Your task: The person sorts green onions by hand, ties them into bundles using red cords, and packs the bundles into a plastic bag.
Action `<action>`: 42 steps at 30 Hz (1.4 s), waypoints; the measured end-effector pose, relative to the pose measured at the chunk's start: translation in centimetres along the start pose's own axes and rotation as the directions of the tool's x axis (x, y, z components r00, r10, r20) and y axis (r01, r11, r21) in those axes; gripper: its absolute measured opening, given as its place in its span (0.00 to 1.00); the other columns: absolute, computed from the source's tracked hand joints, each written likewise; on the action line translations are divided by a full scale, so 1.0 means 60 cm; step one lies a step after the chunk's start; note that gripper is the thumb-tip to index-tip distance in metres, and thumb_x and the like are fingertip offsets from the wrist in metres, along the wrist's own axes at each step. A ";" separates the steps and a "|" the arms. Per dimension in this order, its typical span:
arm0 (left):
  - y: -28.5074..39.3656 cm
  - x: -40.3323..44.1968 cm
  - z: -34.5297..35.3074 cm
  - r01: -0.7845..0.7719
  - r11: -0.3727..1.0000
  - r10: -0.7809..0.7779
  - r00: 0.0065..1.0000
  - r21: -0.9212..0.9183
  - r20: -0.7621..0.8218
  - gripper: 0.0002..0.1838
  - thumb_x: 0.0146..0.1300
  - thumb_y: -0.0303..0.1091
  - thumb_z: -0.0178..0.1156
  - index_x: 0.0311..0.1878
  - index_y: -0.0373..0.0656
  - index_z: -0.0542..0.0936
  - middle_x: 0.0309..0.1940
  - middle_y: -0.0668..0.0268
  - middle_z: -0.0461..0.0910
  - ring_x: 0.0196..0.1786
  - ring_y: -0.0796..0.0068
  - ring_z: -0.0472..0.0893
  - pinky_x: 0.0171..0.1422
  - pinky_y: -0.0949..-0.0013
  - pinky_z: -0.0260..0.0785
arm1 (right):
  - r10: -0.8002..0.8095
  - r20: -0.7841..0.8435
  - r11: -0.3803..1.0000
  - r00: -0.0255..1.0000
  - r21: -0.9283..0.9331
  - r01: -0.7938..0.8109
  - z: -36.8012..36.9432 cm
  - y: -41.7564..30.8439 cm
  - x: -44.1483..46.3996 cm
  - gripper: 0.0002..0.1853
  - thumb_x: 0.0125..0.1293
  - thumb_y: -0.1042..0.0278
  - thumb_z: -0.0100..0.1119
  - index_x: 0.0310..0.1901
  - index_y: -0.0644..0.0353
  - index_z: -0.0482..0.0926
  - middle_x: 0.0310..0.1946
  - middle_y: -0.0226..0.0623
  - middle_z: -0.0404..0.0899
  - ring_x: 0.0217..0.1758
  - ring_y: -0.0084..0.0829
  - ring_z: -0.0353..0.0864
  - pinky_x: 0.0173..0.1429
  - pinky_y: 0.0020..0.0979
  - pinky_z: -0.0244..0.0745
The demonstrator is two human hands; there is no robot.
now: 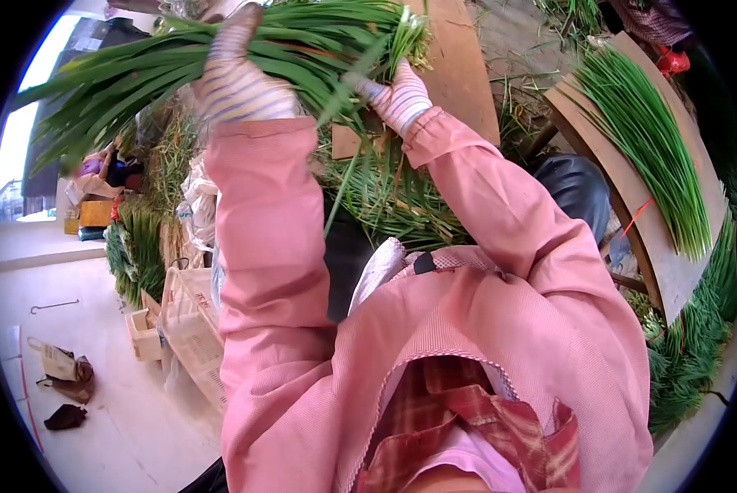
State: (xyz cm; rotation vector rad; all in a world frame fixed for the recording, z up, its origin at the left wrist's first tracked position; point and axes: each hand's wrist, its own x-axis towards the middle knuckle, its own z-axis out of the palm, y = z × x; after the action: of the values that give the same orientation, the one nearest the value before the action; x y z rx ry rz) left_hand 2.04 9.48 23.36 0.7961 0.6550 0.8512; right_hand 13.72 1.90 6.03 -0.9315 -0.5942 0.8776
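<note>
A big bunch of garlic chives [307, 51] stretches across the top of the head view, leaf tips fanned to the left and pale stem ends to the right. My left hand [241, 78], in a striped glove, is closed around the leafy part. Near the stem ends my right hand [397, 97], gloved alike, grips the chives, with some leaves hanging below it; part of its fingers is hidden by the leaves. Under the right hand lies a brown board [459, 74]. Loose leaves [397, 201] are heaped below the hands.
To the right, a tied bunch of chives [647, 140] rests on a curved-looking wooden board [680, 283], with more greens [697, 353] beneath. At left stand a plastic crate [192, 324] and upright bundles [138, 246]. A metal hook [55, 306] and bags [68, 370] lie on the floor.
</note>
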 end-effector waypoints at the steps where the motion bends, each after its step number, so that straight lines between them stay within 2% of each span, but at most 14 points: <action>1: -0.069 -0.044 0.049 -0.532 0.844 0.537 0.838 0.069 -0.094 0.13 0.45 0.26 0.61 0.35 0.33 0.74 0.33 0.58 0.75 0.34 0.66 0.75 0.43 0.63 0.71 | 0.021 -0.047 0.998 0.999 0.054 -0.018 -0.008 0.013 0.008 0.36 0.42 0.62 0.69 0.51 0.68 0.61 0.44 0.44 0.73 0.44 0.29 0.71 0.48 0.26 0.68; 3: -0.066 -0.050 0.060 -0.408 0.913 0.404 0.905 -0.003 -0.133 0.12 0.44 0.24 0.62 0.34 0.33 0.74 0.32 0.58 0.74 0.33 0.66 0.75 0.42 0.65 0.72 | -0.116 0.095 0.902 0.989 -0.406 0.144 -0.029 -0.004 -0.003 0.21 0.52 0.71 0.60 0.48 0.62 0.67 0.39 0.37 0.75 0.40 0.27 0.72 0.42 0.28 0.71; 5: -0.053 -0.034 0.053 -0.360 0.933 0.358 0.929 0.001 -0.092 0.12 0.44 0.24 0.61 0.34 0.33 0.74 0.32 0.58 0.75 0.33 0.66 0.75 0.42 0.64 0.72 | -0.269 0.138 0.824 0.953 -0.479 0.302 -0.041 -0.023 -0.013 0.14 0.52 0.71 0.59 0.42 0.62 0.73 0.34 0.35 0.77 0.34 0.26 0.74 0.39 0.27 0.71; 11: -0.047 0.015 0.023 -0.261 0.964 0.264 0.960 0.043 -0.095 0.11 0.44 0.24 0.61 0.33 0.33 0.74 0.31 0.58 0.75 0.32 0.65 0.76 0.41 0.64 0.72 | 0.111 0.300 0.241 0.947 -0.933 0.267 -0.054 -0.077 -0.004 0.18 0.50 0.64 0.59 0.43 0.60 0.73 0.30 0.46 0.77 0.32 0.38 0.76 0.37 0.31 0.71; 19: -0.085 0.031 0.000 -0.184 0.981 0.191 0.973 0.061 -0.134 0.11 0.44 0.24 0.61 0.33 0.34 0.75 0.31 0.58 0.75 0.32 0.64 0.76 0.41 0.63 0.72 | 0.225 0.115 0.314 0.967 -0.949 0.039 -0.101 -0.019 -0.053 0.25 0.48 0.59 0.60 0.49 0.57 0.68 0.35 0.47 0.76 0.37 0.43 0.74 0.43 0.33 0.70; 22: -0.084 0.038 -0.004 -0.176 0.982 0.184 0.974 0.070 -0.135 0.11 0.44 0.24 0.61 0.33 0.34 0.75 0.31 0.58 0.75 0.32 0.64 0.76 0.41 0.63 0.72 | 0.023 0.215 0.856 0.976 -0.509 0.092 -0.145 0.080 -0.061 0.25 0.50 0.65 0.59 0.51 0.55 0.66 0.35 0.45 0.76 0.35 0.40 0.74 0.43 0.32 0.70; 24: -0.080 0.045 -0.007 -0.172 0.982 0.182 0.975 0.081 -0.129 0.10 0.44 0.24 0.61 0.33 0.34 0.75 0.31 0.58 0.75 0.32 0.64 0.76 0.41 0.63 0.72 | -0.039 0.258 0.936 0.965 -0.329 0.126 -0.145 0.080 -0.083 0.20 0.54 0.65 0.53 0.50 0.58 0.67 0.38 0.46 0.74 0.41 0.41 0.72 0.45 0.36 0.70; 26: -0.074 0.049 -0.012 -0.170 0.982 0.180 0.975 0.089 -0.131 0.10 0.44 0.24 0.61 0.33 0.34 0.75 0.31 0.58 0.75 0.31 0.63 0.76 0.41 0.62 0.72 | 0.100 0.224 0.772 0.969 -0.632 0.066 -0.150 0.067 -0.115 0.17 0.58 0.65 0.48 0.48 0.61 0.68 0.41 0.46 0.72 0.47 0.42 0.70 0.48 0.41 0.71; 27: -0.069 0.049 -0.015 -0.170 0.981 0.181 0.975 0.093 -0.131 0.10 0.44 0.24 0.61 0.32 0.34 0.75 0.31 0.58 0.75 0.31 0.63 0.76 0.41 0.62 0.72 | 0.223 0.176 0.374 0.959 -0.924 0.083 -0.162 0.052 -0.135 0.20 0.55 0.62 0.52 0.49 0.60 0.68 0.40 0.48 0.73 0.47 0.44 0.71 0.47 0.38 0.71; 30: -0.034 0.050 -0.018 -0.223 0.970 0.234 0.965 0.098 -0.120 0.10 0.44 0.24 0.61 0.32 0.34 0.75 0.30 0.58 0.76 0.31 0.63 0.76 0.41 0.62 0.72 | 0.246 0.116 0.284 0.962 -0.958 0.043 -0.295 0.227 -0.222 0.21 0.49 0.59 0.56 0.48 0.49 0.71 0.41 0.47 0.73 0.46 0.45 0.71 0.49 0.36 0.68; 31: -0.018 0.044 -0.016 -0.254 0.962 0.266 0.957 0.103 -0.117 0.10 0.44 0.24 0.61 0.32 0.34 0.75 0.30 0.58 0.76 0.31 0.63 0.76 0.41 0.62 0.72 | 0.641 -0.122 -0.033 0.758 -0.991 -0.132 -0.297 0.231 -0.211 0.20 0.50 0.56 0.55 0.46 0.51 0.72 0.41 0.46 0.74 0.46 0.45 0.72 0.49 0.38 0.67; 32: 0.003 0.038 -0.015 -0.299 0.948 0.310 0.944 0.106 -0.113 0.10 0.44 0.24 0.61 0.32 0.34 0.75 0.30 0.58 0.76 0.31 0.63 0.76 0.41 0.62 0.72 | 0.698 -0.230 -0.160 0.678 -0.973 -0.165 -0.272 0.198 -0.211 0.20 0.51 0.54 0.54 0.45 0.53 0.71 0.41 0.44 0.74 0.47 0.44 0.71 0.50 0.38 0.66; 37: 0.131 -0.020 0.000 -0.656 0.735 0.673 0.737 0.173 -0.061 0.10 0.47 0.27 0.57 0.34 0.33 0.74 0.35 0.53 0.75 0.39 0.57 0.75 0.49 0.55 0.68 | 0.740 -0.276 -0.247 0.614 -0.960 -0.134 -0.276 0.180 -0.198 0.23 0.53 0.53 0.52 0.49 0.54 0.68 0.47 0.44 0.71 0.51 0.43 0.69 0.53 0.38 0.65; 42: 0.270 -0.049 -0.016 -0.685 0.688 0.722 0.678 0.241 -0.136 0.14 0.49 0.28 0.56 0.39 0.31 0.72 0.39 0.49 0.73 0.43 0.53 0.73 0.51 0.51 0.66 | 0.765 -0.211 -0.279 0.609 -0.960 0.017 -0.278 0.192 -0.176 0.28 0.50 0.51 0.53 0.51 0.60 0.66 0.47 0.48 0.71 0.50 0.42 0.71 0.52 0.38 0.66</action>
State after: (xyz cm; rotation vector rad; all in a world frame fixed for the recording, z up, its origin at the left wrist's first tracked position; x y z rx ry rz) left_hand -6.59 14.08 36.67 1.1544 0.6178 1.6397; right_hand 16.47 -10.67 -12.83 -2.5898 -1.6763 1.3630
